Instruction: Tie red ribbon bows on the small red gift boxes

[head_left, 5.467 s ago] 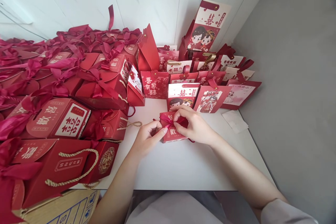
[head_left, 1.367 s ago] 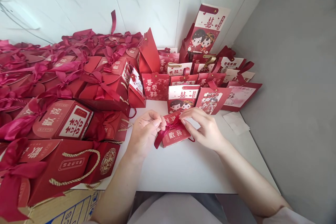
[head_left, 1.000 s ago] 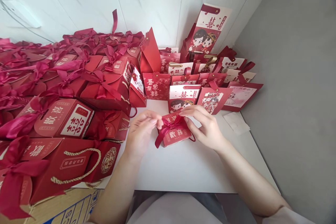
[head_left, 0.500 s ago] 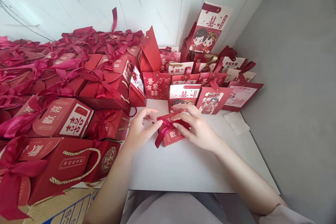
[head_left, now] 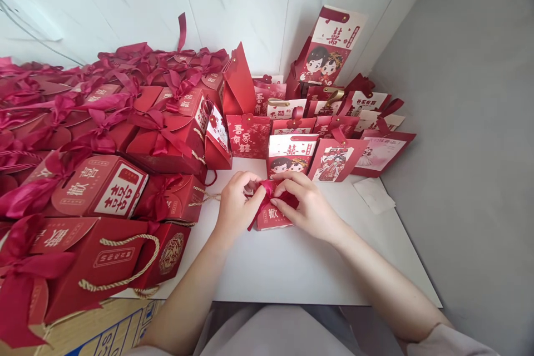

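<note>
Ribbon on a small red box upon the tabletop.
At the box's left, the left hand has its grip pinching ribbon; at its right, the right hand has an unclear grip. Even, gentle tension should suit.

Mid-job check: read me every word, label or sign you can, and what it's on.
"歡": box between the hands; the right hand covers more.
"歡喜": box at left.
"囍": that box's white end panel; tall couple-print package.
"吾家有囍": red floral package.
"CS": cardboard, cut off.
Too small or blurred: gold emblem, other print.
</note>
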`<act>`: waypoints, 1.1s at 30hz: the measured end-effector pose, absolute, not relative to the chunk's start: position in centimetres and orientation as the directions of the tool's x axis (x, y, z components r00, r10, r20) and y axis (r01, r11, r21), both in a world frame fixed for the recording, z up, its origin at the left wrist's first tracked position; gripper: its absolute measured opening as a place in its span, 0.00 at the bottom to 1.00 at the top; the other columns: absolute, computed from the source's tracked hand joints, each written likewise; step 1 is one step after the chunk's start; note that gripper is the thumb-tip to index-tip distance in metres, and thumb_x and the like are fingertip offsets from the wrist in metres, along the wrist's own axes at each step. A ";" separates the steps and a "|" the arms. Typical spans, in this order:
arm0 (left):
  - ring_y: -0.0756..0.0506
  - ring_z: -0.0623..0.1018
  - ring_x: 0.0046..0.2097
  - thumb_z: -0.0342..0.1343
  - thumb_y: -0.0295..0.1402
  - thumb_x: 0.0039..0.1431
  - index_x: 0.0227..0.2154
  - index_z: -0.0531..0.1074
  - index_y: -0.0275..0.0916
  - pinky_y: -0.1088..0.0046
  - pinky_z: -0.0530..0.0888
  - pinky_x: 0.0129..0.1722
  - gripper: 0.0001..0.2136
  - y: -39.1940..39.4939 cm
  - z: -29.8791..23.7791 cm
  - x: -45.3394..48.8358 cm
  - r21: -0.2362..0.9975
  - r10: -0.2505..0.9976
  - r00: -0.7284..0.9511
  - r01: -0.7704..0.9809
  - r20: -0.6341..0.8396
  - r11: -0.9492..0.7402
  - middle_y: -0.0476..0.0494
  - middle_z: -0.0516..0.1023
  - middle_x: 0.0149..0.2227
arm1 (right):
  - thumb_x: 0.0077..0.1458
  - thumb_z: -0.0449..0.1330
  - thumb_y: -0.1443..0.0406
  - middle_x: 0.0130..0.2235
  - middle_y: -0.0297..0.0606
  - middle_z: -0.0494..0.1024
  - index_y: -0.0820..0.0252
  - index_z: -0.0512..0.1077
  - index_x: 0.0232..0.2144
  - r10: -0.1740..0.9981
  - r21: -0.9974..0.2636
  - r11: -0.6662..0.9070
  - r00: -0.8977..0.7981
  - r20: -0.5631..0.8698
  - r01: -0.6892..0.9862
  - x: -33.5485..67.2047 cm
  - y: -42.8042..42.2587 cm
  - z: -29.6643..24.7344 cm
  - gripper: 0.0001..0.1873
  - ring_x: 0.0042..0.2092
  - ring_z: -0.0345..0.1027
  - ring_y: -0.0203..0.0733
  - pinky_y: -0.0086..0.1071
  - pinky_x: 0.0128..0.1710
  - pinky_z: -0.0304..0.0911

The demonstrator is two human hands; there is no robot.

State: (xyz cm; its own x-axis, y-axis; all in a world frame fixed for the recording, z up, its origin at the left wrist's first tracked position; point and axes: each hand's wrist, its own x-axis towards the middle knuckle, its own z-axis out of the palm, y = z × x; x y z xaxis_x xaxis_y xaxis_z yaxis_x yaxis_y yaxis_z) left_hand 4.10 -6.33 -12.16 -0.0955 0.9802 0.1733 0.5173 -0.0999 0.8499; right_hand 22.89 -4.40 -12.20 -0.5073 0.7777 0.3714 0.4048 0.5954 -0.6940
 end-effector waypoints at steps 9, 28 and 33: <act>0.49 0.72 0.31 0.58 0.34 0.59 0.28 0.71 0.40 0.74 0.68 0.32 0.06 -6.1 -12.9 4.2 0.908 0.947 -0.258 0.413 0.192 -0.071 0.50 0.74 0.30 | 0.63 0.60 0.68 0.47 0.42 0.78 0.54 0.71 0.37 0.757 -0.632 0.646 -0.471 0.454 0.428 22.7 -4.2 -12.8 0.03 0.50 0.72 0.50 0.47 0.50 0.68; 0.52 0.64 0.28 0.56 0.36 0.59 0.24 0.62 0.39 0.76 0.62 0.28 0.12 -6.5 -13.4 3.4 0.940 0.979 -0.203 0.327 -0.032 0.098 0.54 0.65 0.24 | 0.64 0.59 0.69 0.45 0.41 0.78 0.55 0.71 0.36 0.740 -0.623 0.665 -0.477 0.474 0.412 22.8 -4.2 -13.1 0.04 0.48 0.71 0.48 0.44 0.48 0.68; 0.52 0.63 0.28 0.56 0.33 0.57 0.23 0.59 0.39 0.76 0.62 0.29 0.12 -6.5 -13.0 3.9 0.918 0.987 -0.158 0.389 -0.016 0.076 0.55 0.62 0.23 | 0.64 0.59 0.69 0.45 0.40 0.78 0.54 0.73 0.41 0.725 -0.615 0.682 -0.478 0.496 0.395 22.9 -4.3 -13.1 0.05 0.47 0.72 0.47 0.44 0.48 0.68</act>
State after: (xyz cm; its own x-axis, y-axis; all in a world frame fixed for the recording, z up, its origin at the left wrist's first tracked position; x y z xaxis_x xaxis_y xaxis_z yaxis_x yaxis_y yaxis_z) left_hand 3.88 -6.48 -13.03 -0.1576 0.9874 -0.0156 0.3885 0.0765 0.9183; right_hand 22.88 -4.30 -13.14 -0.4785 0.7247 0.4958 0.3952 0.6820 -0.6154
